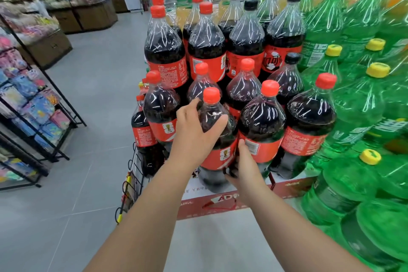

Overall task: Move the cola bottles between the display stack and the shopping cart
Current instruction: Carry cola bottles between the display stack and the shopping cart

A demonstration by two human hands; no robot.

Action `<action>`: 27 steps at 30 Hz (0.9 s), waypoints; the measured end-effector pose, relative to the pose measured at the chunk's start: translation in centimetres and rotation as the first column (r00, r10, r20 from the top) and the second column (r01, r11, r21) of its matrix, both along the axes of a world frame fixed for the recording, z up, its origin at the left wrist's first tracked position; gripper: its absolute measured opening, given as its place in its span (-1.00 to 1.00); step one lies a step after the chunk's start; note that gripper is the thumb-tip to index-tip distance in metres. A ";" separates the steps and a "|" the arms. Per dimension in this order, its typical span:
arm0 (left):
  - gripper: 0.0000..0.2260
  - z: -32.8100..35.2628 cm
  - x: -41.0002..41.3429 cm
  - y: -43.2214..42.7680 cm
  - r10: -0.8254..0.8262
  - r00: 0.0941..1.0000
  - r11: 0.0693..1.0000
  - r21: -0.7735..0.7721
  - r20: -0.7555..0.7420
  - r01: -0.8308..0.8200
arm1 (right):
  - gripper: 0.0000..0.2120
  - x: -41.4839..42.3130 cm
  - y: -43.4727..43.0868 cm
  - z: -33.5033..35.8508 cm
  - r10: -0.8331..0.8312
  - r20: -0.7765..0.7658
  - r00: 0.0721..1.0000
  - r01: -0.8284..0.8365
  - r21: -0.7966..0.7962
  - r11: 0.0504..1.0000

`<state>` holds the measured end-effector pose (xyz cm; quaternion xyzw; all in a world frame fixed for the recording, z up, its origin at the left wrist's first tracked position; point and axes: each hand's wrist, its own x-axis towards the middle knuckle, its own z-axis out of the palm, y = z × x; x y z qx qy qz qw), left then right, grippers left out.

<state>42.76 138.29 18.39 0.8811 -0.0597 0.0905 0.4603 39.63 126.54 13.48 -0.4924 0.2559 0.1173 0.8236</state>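
Display stack [223, 86]: red-and-white cardboard tray [289, 189] on the grey tiled floor [66, 205].
- Lower tier: cola bottles [309, 117], red caps, upright, packed touching; front cola bottle [217, 154] at the tray's near edge.
- Upper tier, behind: more cola, red and black caps.
- Adjoining right: green soda bottles [353, 106], yellow caps, in tiers.
- Floor, left: black wire rack [33, 117] of packets.

Single view, from a wide-angle camera worn on the head, facing forward and down. Both forearms enter from the bottom edge. The left hand [194, 132] and right hand [245, 168], curled around one cola bottle [217, 154], sit near frame centre, close to the lens. The display stack [220, 50] fills the middle at close range. Green bottles [353, 95] crowd the right edge. Floor [92, 72] and a rack [33, 106] occupy the left, and distant shelves are blurred along the top.
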 end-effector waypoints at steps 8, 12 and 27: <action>-0.76 -0.9 -4.9 -0.6 0.257 0.955 0.963 0.049 0.146 -0.266 | -0.69 -1.6 -1.9 0.6 0.198 0.214 0.957 -0.040 -0.578 0.815; -0.61 -0.6 -6.7 -1.1 0.223 0.975 0.966 0.126 0.020 -0.224 | -0.75 -3.1 -3.3 1.1 0.257 0.298 0.919 0.056 -0.746 0.664; -0.61 3.0 -17.1 -16.8 0.053 0.997 0.995 0.084 0.058 -0.058 | -0.80 -15.6 -21.9 6.0 0.198 0.412 0.889 0.282 -0.836 0.471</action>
